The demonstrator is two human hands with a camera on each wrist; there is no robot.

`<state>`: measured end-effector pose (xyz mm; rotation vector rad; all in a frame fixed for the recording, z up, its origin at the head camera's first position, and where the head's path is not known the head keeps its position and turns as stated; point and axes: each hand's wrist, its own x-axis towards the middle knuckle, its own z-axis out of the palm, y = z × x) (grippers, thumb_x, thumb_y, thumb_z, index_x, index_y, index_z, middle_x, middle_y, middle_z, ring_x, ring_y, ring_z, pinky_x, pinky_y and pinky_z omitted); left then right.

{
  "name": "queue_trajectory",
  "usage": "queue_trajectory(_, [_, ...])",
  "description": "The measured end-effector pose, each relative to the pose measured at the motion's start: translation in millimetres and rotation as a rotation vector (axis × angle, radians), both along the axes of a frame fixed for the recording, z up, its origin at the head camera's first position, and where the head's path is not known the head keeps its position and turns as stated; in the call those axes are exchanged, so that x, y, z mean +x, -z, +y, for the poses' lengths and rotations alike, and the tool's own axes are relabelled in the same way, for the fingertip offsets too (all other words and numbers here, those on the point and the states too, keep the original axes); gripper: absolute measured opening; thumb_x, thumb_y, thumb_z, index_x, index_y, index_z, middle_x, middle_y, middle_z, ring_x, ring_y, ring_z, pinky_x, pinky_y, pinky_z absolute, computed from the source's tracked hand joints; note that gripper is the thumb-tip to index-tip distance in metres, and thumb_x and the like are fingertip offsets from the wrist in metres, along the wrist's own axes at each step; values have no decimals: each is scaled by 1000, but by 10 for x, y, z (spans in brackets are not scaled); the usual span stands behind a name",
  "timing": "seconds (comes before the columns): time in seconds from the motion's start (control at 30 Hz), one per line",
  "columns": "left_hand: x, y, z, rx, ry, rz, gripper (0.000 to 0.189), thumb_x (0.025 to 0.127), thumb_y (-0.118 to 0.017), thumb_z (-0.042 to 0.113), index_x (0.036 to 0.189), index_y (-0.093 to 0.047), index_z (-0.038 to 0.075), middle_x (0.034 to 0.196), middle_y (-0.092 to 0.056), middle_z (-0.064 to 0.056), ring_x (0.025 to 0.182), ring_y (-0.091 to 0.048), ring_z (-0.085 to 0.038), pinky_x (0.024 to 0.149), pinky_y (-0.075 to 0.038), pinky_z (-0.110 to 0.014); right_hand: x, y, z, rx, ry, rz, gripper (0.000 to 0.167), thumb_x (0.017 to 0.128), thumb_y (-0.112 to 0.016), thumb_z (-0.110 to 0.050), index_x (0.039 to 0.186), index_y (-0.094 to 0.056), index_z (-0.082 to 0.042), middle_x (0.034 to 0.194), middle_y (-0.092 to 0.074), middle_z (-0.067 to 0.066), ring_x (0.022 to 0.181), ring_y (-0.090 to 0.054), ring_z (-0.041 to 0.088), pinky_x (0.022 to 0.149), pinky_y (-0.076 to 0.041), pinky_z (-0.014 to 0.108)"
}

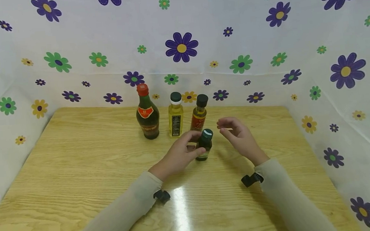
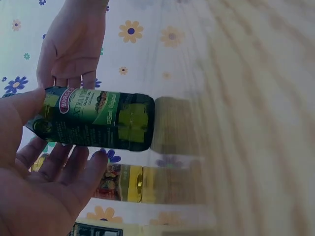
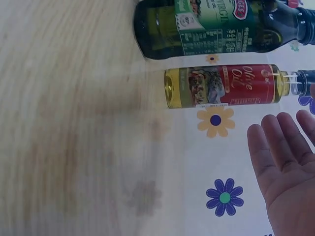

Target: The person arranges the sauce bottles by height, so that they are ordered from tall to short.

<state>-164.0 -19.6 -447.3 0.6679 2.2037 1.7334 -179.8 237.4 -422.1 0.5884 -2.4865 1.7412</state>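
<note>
Small dark green bottle [image 1: 204, 145] stands upright on the wooden surface [image 1: 78, 155], just in front of a row of three taller bottles near the flowered backdrop [image 1: 231, 37]. Left hand [image 1: 179, 153] is at the green bottle: in the left wrist view the thumb [image 2: 22, 105] lies against its upper part and the fingers [image 2: 74, 167] spread loosely on the other side, more a light steadying hold than a firm clamp. Bottle base sits flat on the wood in that view; label faces the camera. Right hand [image 1: 238, 135] hovers just to the right of the bottle, apart from it, fingers relaxed and slightly bent, holding nothing; the right wrist view shows only straight fingertips [image 3: 275, 147] against the backdrop. Behind: a dark bottle with red cap [image 1: 147, 112] on the left, a yellow oil bottle with black cap [image 1: 175, 115] in the middle, and a red-labelled olive oil bottle [image 1: 199, 114] on the right, this last one just behind the green bottle. Judgement: the step in hand is the placing or taking up of the green bottle in front of the row, with contact light. A next move calls either for the fingers to close round the body before any lift, or to draw straight back without nudging it toward the red-labelled bottle close behind.
</note>
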Motion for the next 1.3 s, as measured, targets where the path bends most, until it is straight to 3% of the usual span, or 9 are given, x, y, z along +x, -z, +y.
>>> queue_trajectory(0.17, [-47,-85,-99,-50,-22,76,54,100,-71,34,147,-49,20,143,-55,4,133,-51,-15,113,-46,-39,65,35,-39,-4,-27,-17,30,105,-61,-8,133,-57,3,133,-60,22,121,-60,28,99,-53,20])
queue_trajectory(0.33, [-58,-311,-277,-75,-100,171,57,99,-73,32,148,-49,19,141,-59,-4,131,-54,-16,113,-46,-40,103,64,-72,-3,-66,-29,32,104,-61,-5,135,-56,5,133,-60,21,123,-58,36,98,-54,21])
queue_trajectory(0.43, [-53,-445,-428,-64,-156,283,55,98,-74,29,146,-51,16,135,-64,-7,126,-59,-20,111,-48,-42,115,66,-87,4,-95,-28,34,104,-60,-3,136,-54,6,133,-60,20,124,-57,37,100,-53,24])
queue_trajectory(0.6, [-95,-608,-739,106,-323,577,44,93,-76,6,133,-59,2,120,-69,-14,109,-64,-25,94,-54,-36,125,72,-98,21,-121,-15,37,103,-60,-2,138,-53,6,133,-61,17,124,-58,30,103,-53,31])
queue_trajectory(0.7, [-192,-691,-932,208,-474,738,43,87,-77,-5,127,-59,-3,120,-66,-17,111,-61,-26,100,-51,-34,138,73,-106,23,-131,-18,38,102,-61,-2,139,-53,5,134,-60,16,124,-59,23,104,-53,35])
queue_trajectory(0.77, [-271,-730,-1061,209,-553,773,49,87,-77,-6,130,-56,-5,128,-61,-19,124,-56,-27,113,-44,-37,149,77,-110,27,-141,-28,40,102,-62,-1,140,-54,2,136,-60,14,125,-58,20,105,-53,39])
queue_trajectory(0.9, [-392,-744,-1285,86,-596,587,69,91,-79,8,150,-43,5,146,-51,-14,141,-44,-24,123,-31,-42,171,77,-125,43,-173,-56,47,101,-64,-4,147,-51,-5,143,-57,11,131,-55,21,109,-50,50])
queue_trajectory(1.1, [-527,-661,-1448,-131,-473,228,88,94,-77,41,164,-27,23,161,-41,-9,153,-31,-30,123,-22,-63,193,61,-168,48,-198,-84,52,100,-68,-9,149,-51,-10,147,-55,8,134,-53,27,111,-47,53])
queue_trajectory(1.3, [-592,-618,-1448,-122,-395,87,93,93,-76,46,166,-20,27,149,-54,-11,145,-44,-33,121,-32,-57,187,77,-210,27,-194,-75,46,99,-69,-6,144,-55,-8,141,-58,8,131,-55,22,110,-49,50])
